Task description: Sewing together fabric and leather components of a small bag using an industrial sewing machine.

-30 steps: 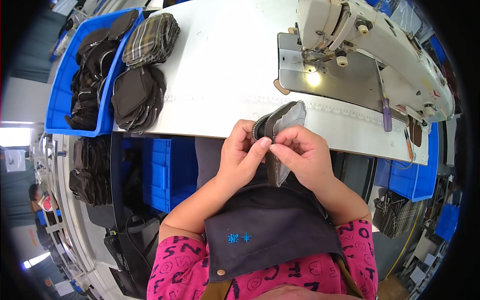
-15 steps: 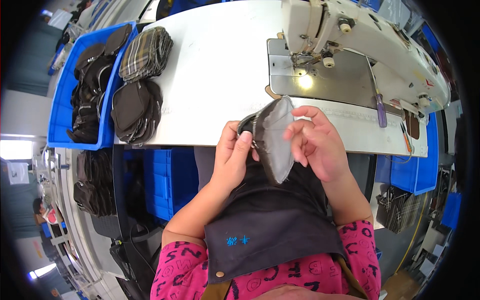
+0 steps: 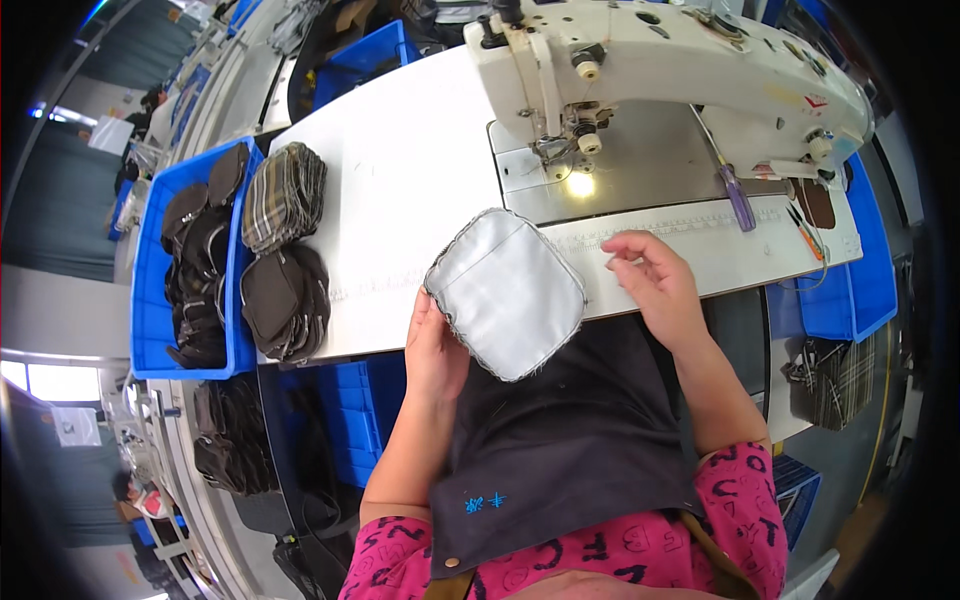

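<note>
My left hand (image 3: 432, 345) grips the left edge of a small zippered pouch (image 3: 510, 295), fingers partly hidden behind it. The pouch's flat pale-grey lining side faces up, a rounded rectangle with a line across its upper part and a frayed dark edge. Its zipper is out of sight. Apart from the pouch, to its right, my right hand (image 3: 662, 295) hovers over the table's front edge, fingers loosely bent, nothing visible in them. Beyond the pouch stands a white sewing machine (image 3: 660, 60), its lamp lighting the metal plate (image 3: 640, 160) under the needle.
At the left, a blue bin (image 3: 143, 300) holds dark pouches. Beside it on the white table (image 3: 390, 180) lie a plaid stack (image 3: 285, 198) and a dark brown stack (image 3: 285, 305) of pieces. A purple-handled screwdriver (image 3: 738, 200) and orange-handled snips (image 3: 806, 236) rest at the right.
The pouch has turned from edge-on, with its zipper showing, to its lining side facing up. My right hand has moved away from it to the right. The view has shifted.
</note>
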{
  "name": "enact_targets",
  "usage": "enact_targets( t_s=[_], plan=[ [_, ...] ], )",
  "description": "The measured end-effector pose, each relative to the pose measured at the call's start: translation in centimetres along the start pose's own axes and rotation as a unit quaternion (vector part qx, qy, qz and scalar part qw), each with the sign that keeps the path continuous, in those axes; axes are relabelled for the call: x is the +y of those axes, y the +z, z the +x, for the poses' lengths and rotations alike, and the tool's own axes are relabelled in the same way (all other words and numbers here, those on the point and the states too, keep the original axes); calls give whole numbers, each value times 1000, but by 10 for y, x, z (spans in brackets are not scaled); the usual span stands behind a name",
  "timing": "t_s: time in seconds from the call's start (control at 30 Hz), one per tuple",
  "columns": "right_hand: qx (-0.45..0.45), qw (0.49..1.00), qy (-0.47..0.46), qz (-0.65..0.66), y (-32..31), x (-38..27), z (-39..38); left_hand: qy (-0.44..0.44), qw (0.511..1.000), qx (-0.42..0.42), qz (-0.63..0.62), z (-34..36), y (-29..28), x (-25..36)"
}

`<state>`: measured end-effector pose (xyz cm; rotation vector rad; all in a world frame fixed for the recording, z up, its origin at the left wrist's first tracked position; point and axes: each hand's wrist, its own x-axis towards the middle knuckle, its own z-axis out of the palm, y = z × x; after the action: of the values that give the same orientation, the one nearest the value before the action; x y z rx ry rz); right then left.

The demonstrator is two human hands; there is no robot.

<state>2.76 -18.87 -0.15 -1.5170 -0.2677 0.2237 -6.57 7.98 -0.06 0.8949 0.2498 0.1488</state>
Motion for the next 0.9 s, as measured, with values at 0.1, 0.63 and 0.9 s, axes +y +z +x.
enact_targets(
  t_s=[0.1,0.63,0.9],
  plan=[
    [-58,996,-57,20,12,-3,6,-8,998,-57,-20,6,-6,-2],
    [-73,996,-1,-45,18,0,27,1,992,-25,126,56,-12,6],
    [21,1000,9,-13,6,27,37,23,994,7,107,74,-20,2]
  ],
)
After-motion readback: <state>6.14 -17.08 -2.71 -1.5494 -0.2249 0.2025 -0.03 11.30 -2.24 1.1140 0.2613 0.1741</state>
